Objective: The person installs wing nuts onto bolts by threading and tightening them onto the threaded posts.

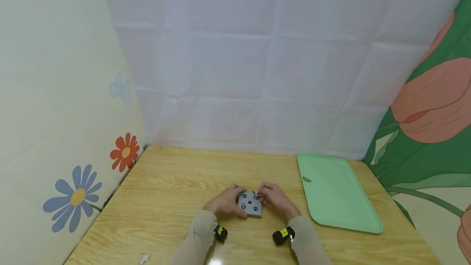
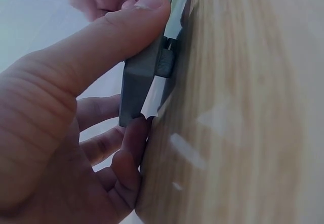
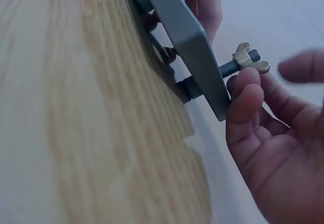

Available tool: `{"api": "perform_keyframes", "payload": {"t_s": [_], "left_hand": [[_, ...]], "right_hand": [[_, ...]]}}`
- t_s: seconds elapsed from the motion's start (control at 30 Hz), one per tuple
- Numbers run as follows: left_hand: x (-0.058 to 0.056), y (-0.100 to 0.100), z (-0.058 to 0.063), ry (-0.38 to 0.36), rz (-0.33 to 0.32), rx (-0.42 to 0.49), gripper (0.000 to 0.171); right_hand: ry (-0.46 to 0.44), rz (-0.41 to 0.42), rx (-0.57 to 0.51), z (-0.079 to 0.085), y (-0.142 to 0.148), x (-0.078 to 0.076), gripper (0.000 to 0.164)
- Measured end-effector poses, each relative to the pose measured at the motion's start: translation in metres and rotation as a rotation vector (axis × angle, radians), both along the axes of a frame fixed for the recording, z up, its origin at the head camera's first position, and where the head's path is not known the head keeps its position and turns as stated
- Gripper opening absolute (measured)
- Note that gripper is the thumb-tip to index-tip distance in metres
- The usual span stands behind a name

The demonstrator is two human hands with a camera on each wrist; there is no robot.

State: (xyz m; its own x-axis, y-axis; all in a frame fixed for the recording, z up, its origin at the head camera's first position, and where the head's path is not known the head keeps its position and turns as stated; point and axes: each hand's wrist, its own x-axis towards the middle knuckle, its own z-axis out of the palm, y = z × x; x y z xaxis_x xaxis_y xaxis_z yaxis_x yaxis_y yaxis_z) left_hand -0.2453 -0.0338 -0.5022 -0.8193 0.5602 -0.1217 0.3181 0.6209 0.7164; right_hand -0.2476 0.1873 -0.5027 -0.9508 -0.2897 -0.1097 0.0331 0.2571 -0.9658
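A grey square plate [image 1: 254, 212] with several holes is held raised a little over the table, tilted in the wrist views. My left hand [image 1: 226, 203] grips its left side, thumb on the near edge and fingers around the far side. Threaded bolts pass through the plate, their heads below it. On the bolt [image 3: 229, 69] at the far right corner sits a brass-coloured wing nut [image 3: 246, 58], near the bolt's free end. My right hand [image 1: 275, 198] works at this wing nut, curled fingertips right against it and the blurred thumb just beside a wing. Another bolt [image 1: 243, 205] stands at the near left.
A light green tray [image 1: 340, 191] lies on the wooden table [image 1: 176, 175] to the right, with a small brass-coloured wing nut [image 1: 306, 179] near its left edge. A small white piece [image 1: 144, 259] lies at the front left. Cloth hangs behind and at both sides.
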Motion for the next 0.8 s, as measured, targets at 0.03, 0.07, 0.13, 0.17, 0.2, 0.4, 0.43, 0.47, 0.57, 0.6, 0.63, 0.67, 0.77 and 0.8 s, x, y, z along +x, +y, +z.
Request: {"api": "perform_keyframes", "payload": {"t_s": [0.03,0.07,0.13,0.17,0.2,0.4,0.43,0.47,0.57,0.6,0.63,0.67,0.77,0.8], "left_hand": [[0.000,0.000,0.000,0.000,0.001,0.001,0.081],[0.000,0.000,0.000,0.001,0.002,0.002,0.081],[-0.001,0.000,0.000,0.002,0.003,0.005,0.081],[-0.001,0.000,0.000,0.004,0.002,0.005,0.081],[-0.001,0.000,0.000,0.004,0.002,0.006,0.080],[-0.003,0.001,-0.002,0.028,-0.002,-0.007,0.080],[-0.003,0.001,-0.002,0.034,-0.001,-0.009,0.080],[-0.003,0.001,-0.002,0.039,-0.002,-0.009,0.081],[-0.003,0.001,-0.003,0.038,-0.002,-0.014,0.081],[-0.003,0.001,-0.003,0.032,-0.002,-0.013,0.081],[-0.002,0.000,-0.003,0.028,-0.003,-0.011,0.081],[-0.002,0.000,-0.003,0.026,-0.004,-0.011,0.081],[-0.001,0.000,-0.002,0.030,-0.008,-0.008,0.080],[-0.001,0.000,-0.002,0.033,-0.010,-0.008,0.080]], "right_hand": [[-0.007,-0.009,-0.010,0.000,0.000,0.000,0.015],[-0.010,-0.014,-0.012,0.001,-0.001,-0.001,0.015],[-0.005,-0.011,-0.003,0.001,-0.001,-0.002,0.013],[0.001,-0.005,0.007,0.000,-0.001,-0.002,0.012],[0.007,0.001,0.012,0.000,0.000,-0.002,0.011],[0.025,0.025,0.021,0.000,0.002,-0.002,0.012],[0.022,0.024,0.015,0.002,0.002,-0.001,0.015],[0.017,0.027,0.008,0.004,0.001,0.000,0.018],[0.023,0.045,0.013,0.015,-0.001,0.007,0.028],[0.027,0.049,0.022,0.019,-0.002,0.010,0.029],[0.031,0.051,0.034,0.022,-0.003,0.012,0.030],[0.035,0.056,0.046,0.024,-0.004,0.014,0.029],[0.040,0.047,0.072,0.023,-0.004,0.015,0.020],[0.037,0.040,0.073,0.021,-0.004,0.013,0.017]]}}
